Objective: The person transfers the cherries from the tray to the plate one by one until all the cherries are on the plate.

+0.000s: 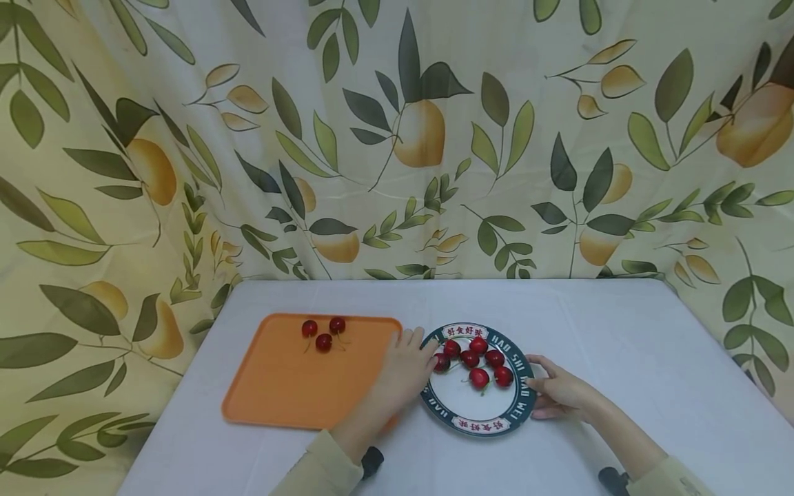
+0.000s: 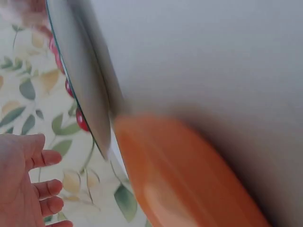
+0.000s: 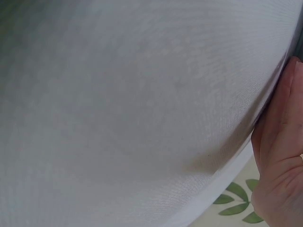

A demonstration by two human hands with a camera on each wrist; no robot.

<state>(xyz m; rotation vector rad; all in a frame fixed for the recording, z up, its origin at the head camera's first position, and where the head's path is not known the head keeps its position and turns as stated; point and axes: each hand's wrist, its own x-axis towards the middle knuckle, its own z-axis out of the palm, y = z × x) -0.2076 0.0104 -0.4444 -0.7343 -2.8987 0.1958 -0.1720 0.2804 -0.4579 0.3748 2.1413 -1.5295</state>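
A round white plate (image 1: 477,408) with a dark green lettered rim sits on the table and bears several red cherries (image 1: 479,378). My right hand (image 1: 561,393) grips the plate's right rim; its lower fingers are partly hidden. Over the right side of an orange tray (image 1: 298,386) reaches my left hand (image 1: 406,365), its fingertips near the plate's left rim. In the left wrist view the fingers of that left hand (image 2: 28,184) are loosely bent with nothing between them, apart from the plate (image 2: 83,71). Three cherries (image 1: 324,342) with stems lie near the tray's far edge.
A white cloth covers the table (image 1: 620,331). Behind and to the left hangs a curtain (image 1: 397,227) printed with leaves and fruit. Dark wrist straps (image 1: 372,461) show at both sleeves. The tray's right edge lies close to the plate.
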